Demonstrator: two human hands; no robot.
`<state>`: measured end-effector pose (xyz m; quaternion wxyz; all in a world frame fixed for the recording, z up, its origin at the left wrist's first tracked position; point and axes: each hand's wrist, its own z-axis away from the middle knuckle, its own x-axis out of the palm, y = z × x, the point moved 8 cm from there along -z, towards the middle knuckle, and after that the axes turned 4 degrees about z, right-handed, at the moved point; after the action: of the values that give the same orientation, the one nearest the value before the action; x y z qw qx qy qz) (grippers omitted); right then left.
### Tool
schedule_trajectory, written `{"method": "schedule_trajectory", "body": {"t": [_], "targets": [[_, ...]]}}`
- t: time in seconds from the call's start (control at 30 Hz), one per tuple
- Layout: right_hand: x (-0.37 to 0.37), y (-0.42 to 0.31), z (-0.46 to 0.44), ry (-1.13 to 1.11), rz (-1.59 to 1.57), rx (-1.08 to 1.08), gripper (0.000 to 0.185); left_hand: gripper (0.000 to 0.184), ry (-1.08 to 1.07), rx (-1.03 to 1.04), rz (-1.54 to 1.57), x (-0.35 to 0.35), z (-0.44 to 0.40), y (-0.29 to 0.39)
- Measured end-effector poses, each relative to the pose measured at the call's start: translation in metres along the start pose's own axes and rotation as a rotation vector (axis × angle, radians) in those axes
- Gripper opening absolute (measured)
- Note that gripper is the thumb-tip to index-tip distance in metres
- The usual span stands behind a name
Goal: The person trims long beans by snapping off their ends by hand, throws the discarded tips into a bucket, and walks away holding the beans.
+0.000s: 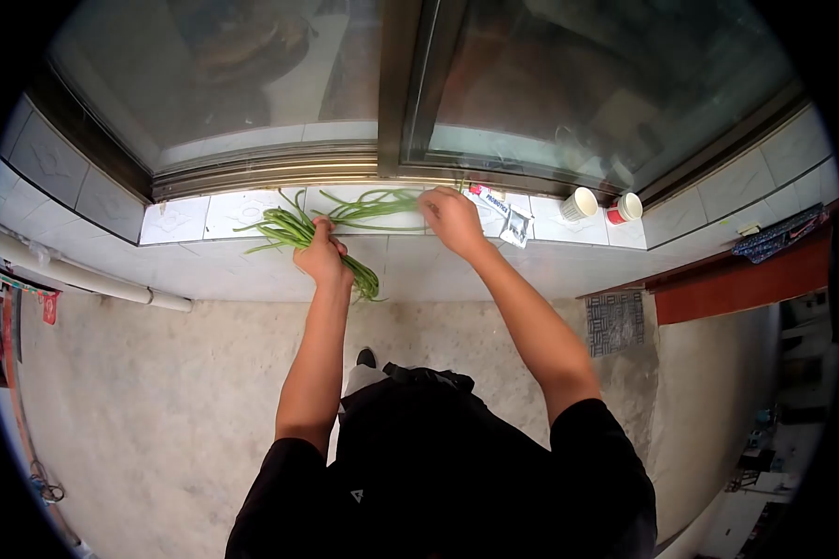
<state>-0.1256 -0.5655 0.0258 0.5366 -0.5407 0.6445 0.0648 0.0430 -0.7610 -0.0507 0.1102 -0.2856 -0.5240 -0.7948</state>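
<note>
My left hand (321,255) is closed around a bundle of long green beans (365,281), held at the front edge of the white tiled sill. The bundle's thin ends fan out to the left above the sill. More long beans (368,212) stretch across the tiles between my two hands. At their right end, the fingers of my right hand (452,220) are curled together on the bean strands, which look slightly blurred there. My right fingertips are partly hidden by the hand itself.
Right of my right hand lies a silver packet (516,226) with printed lettering. Two paper cups, one white (579,204) and one red and white (625,209), are farther right. Sliding glass windows (270,74) rise behind the sill. A grey mat (615,324) is on the concrete floor.
</note>
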Motion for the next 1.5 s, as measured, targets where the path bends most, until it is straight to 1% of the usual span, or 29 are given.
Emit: {"method": "schedule_trajectory", "body": {"t": [0.03, 0.1, 0.17, 0.2, 0.27, 0.3, 0.37, 0.5, 0.57, 0.67, 0.77, 0.9, 0.97, 1.0, 1.1, 1.23, 1.37, 1.43, 1.47, 1.5], "targets": [[0.006, 0.003, -0.005, 0.037, 0.04, -0.019, 0.011, 0.003, 0.002, -0.031, -0.012, 0.0, -0.007, -0.008], [0.019, 0.012, -0.009, 0.057, 0.011, 0.005, 0.01, 0.004, -0.01, -0.035, -0.024, 0.0, -0.017, -0.015], [0.023, 0.01, -0.007, 0.167, 0.171, -0.082, 0.007, 0.002, -0.009, -0.077, -0.078, -0.002, -0.023, -0.022], [0.027, 0.011, -0.004, 0.169, 0.173, -0.083, 0.007, 0.002, -0.011, -0.076, -0.077, -0.002, -0.022, -0.021], [0.033, 0.014, 0.003, 0.179, 0.244, -0.075, 0.014, 0.004, -0.017, -0.096, -0.154, -0.003, -0.019, -0.022], [0.033, 0.01, 0.004, 0.174, 0.246, -0.079, 0.014, 0.004, -0.012, -0.098, -0.149, -0.005, -0.022, -0.024], [0.024, 0.001, 0.012, 0.282, 0.267, -0.072, 0.018, 0.005, -0.059, -0.088, -0.151, -0.009, -0.024, -0.027], [0.037, -0.01, 0.045, 0.221, 0.271, -0.155, 0.018, 0.005, -0.033, -0.054, -0.155, -0.009, -0.025, -0.019], [0.047, -0.012, 0.058, 0.13, 0.2, -0.201, 0.011, 0.004, -0.048, -0.042, -0.179, -0.008, -0.024, -0.019], [0.049, -0.005, 0.055, 0.11, 0.233, -0.145, 0.014, 0.004, -0.057, -0.043, -0.162, -0.007, -0.029, -0.025], [0.046, -0.008, 0.045, 0.18, 0.186, -0.182, 0.012, 0.006, -0.09, -0.023, -0.193, -0.003, -0.036, -0.029], [0.051, -0.002, 0.035, 0.164, 0.196, -0.139, 0.014, 0.008, -0.103, -0.028, -0.203, 0.006, -0.042, -0.028], [0.054, 0.002, 0.035, 0.14, 0.179, -0.114, 0.015, 0.011, -0.14, -0.047, -0.179, 0.009, -0.038, -0.021], [0.053, 0.001, 0.036, 0.145, 0.182, -0.107, 0.015, 0.017, -0.144, -0.032, -0.192, 0.007, -0.035, -0.016], [0.047, -0.007, 0.044, 0.18, 0.177, -0.139, 0.016, 0.022, -0.177, -0.045, -0.163, -0.001, -0.024, -0.005], [0.044, -0.009, 0.05, 0.18, 0.14, -0.123, 0.015, 0.014, -0.185, -0.064, -0.14, -0.012, -0.008, 0.009], [0.039, -0.007, 0.055, 0.194, 0.132, -0.137, 0.013, 0.012, -0.19, -0.062, -0.077, -0.029, 0.017, 0.029], [0.039, -0.006, 0.059, 0.192, 0.125, -0.145, 0.012, 0.013, -0.314, -0.115, -0.055, -0.028, 0.033, 0.036], [0.036, -0.005, 0.062, 0.214, 0.119, -0.14, 0.011, 0.015, -0.351, -0.121, -0.06, -0.028, 0.042, 0.041], [0.031, -0.011, 0.062, 0.236, 0.115, -0.134, 0.01, 0.015, -0.345, -0.113, -0.064, -0.029, 0.049, 0.048]]}}
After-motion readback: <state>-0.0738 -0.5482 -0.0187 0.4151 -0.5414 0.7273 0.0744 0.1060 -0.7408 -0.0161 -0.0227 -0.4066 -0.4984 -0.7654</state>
